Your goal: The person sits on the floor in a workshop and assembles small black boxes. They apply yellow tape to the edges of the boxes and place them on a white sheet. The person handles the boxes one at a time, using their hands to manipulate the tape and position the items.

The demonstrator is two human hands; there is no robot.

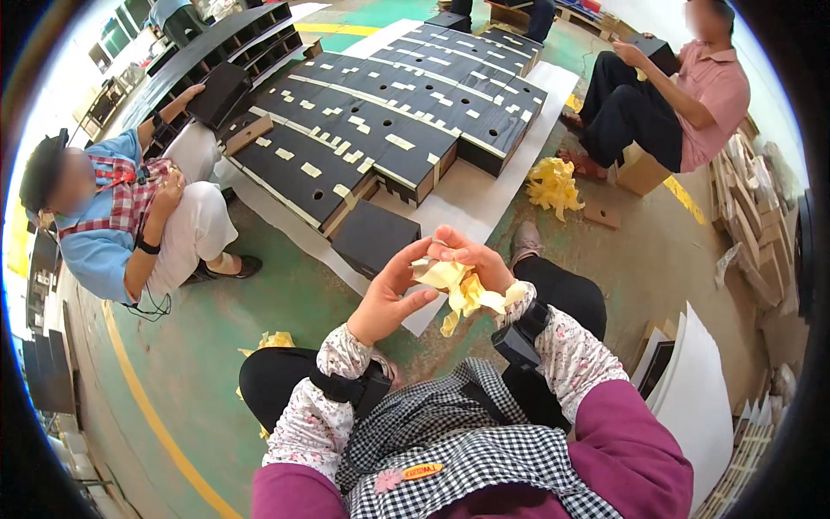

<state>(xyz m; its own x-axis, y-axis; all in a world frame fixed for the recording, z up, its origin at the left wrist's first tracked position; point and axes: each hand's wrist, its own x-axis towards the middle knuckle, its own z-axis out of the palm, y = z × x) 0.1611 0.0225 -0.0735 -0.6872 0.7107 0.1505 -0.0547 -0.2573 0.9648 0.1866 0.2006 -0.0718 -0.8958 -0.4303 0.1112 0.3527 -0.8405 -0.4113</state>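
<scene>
In front of my lap, a crumpled bunch of pale yellow masking tape [462,285] hangs between my two hands. My right hand [478,257] is closed on it, with its fingers curled over the top. My left hand [391,296] meets it at the fingertips, its thumb stretched out below, and its fingers also pinch the tape. Just beyond my left hand a black box [375,235] rests on white sheeting. Behind that box lies a wide group of black box units [398,143], dotted with tape strips and round holes.
At left, a seated co-worker [130,208] holds a black box [220,93]. Another at right [705,95] handles a black block [654,54]. A heap of peeled tape [554,186] lies on the floor near a wooden piece [602,214]. White boards [696,389] lean at my right.
</scene>
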